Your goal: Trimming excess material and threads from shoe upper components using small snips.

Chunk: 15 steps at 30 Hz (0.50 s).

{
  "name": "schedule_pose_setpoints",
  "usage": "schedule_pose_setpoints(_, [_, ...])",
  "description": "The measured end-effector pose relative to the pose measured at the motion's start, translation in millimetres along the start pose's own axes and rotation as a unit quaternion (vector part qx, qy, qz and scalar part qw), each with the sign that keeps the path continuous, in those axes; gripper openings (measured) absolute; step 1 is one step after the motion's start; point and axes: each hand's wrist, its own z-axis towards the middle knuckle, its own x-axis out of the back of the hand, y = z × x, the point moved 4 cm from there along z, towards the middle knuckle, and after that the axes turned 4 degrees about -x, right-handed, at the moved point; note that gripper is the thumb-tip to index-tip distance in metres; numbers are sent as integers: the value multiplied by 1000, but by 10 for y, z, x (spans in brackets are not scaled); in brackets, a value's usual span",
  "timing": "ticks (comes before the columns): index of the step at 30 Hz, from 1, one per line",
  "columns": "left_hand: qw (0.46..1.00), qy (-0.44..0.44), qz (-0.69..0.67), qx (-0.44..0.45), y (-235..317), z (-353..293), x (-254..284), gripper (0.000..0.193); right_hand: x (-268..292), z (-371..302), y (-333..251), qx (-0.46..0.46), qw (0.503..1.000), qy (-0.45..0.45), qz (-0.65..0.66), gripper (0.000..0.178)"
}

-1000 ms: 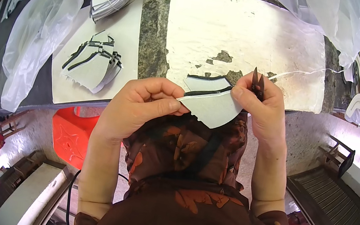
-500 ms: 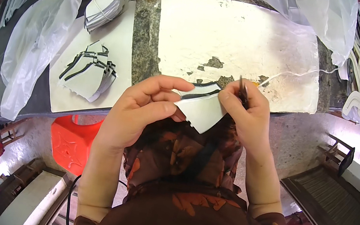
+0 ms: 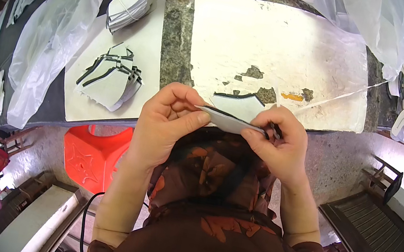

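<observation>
**Both hands pinch one flat white piece at the table's near edge**

We look down on our two hands meeting just above our lap. Our left hand [image 3: 168,120] is closed in a pinch on the left end of a flat white piece [image 3: 228,121], thumb below and fingers curled over the top. Our right hand [image 3: 280,145] grips the piece's right end, fingers bent tight around it. Something thin and dark shows between those right fingers, and we cannot tell what it is. We see the piece nearly edge-on, so it reads as a pale sliver running from 9 o'clock to 3 o'clock between the hands.

At 12 o'clock of the hands lies a second piece [image 3: 235,104], white with a dark rim, on a worn white sheet [image 3: 279,53] that covers a stone slab [image 3: 174,40]. A thin white cord [image 3: 342,97] runs from near the right hand toward 2 o'clock across the sheet.

At 10 o'clock a stack [image 3: 110,77] of like pieces rests on a pale board [image 3: 146,46], and farther out at 11 o'clock sits a bundle [image 3: 129,0] of them. Clear plastic bags [image 3: 43,44] lie beyond that at 9 o'clock. A red stool [image 3: 92,152] stands on the floor at 8 o'clock of the left hand.
</observation>
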Motion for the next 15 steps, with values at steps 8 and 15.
schedule_pose_setpoints(8, [990,-40,-43,-125,-45,-34,-36,21,61,-59,-10,218,968,17,-121,28])
schedule_pose_setpoints(15, [983,-66,-41,-166,-18,-34,-37,22,36,-82,-18,275,949,17,-154,26])
